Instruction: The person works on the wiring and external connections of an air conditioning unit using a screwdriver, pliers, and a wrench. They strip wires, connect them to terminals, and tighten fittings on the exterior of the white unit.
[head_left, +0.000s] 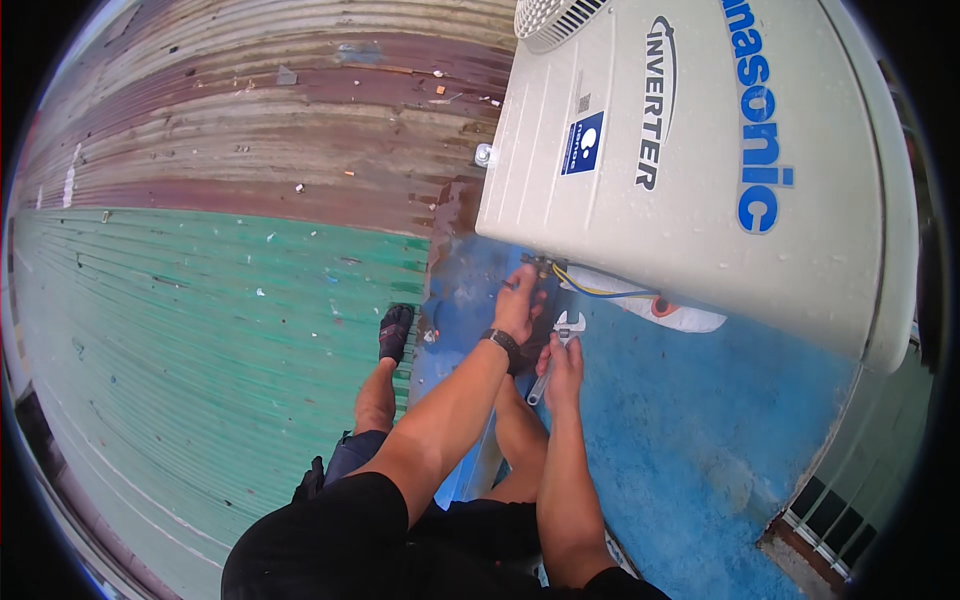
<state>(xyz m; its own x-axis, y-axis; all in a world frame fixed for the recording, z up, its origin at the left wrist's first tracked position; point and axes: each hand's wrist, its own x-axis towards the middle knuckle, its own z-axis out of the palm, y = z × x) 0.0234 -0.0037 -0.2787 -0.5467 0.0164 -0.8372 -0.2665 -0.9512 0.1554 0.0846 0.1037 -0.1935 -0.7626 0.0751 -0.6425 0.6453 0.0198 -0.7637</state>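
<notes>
An adjustable wrench [570,325] is gripped in my right hand [563,372], its jaws pointing up and its handle end showing below the fingers. My left hand [518,305], with a dark watch at the wrist, reaches up to the lower edge of a white outdoor air conditioner unit [620,215]. Its fingers are curled at the small valve fittings [543,266] there, around something small and dark that I cannot make out. Yellow and blue wires [600,292] hang just right of the fittings. The wrench is a little below the wires, apart from the unit.
Corrugated metal roofing, green [230,370] nearer and rusty brown [270,130] beyond, spreads on the left, with small debris. My left foot in a dark shoe [396,332] rests at its edge. A worn blue surface [690,440] lies below the unit. Railings [825,525] stand lower right.
</notes>
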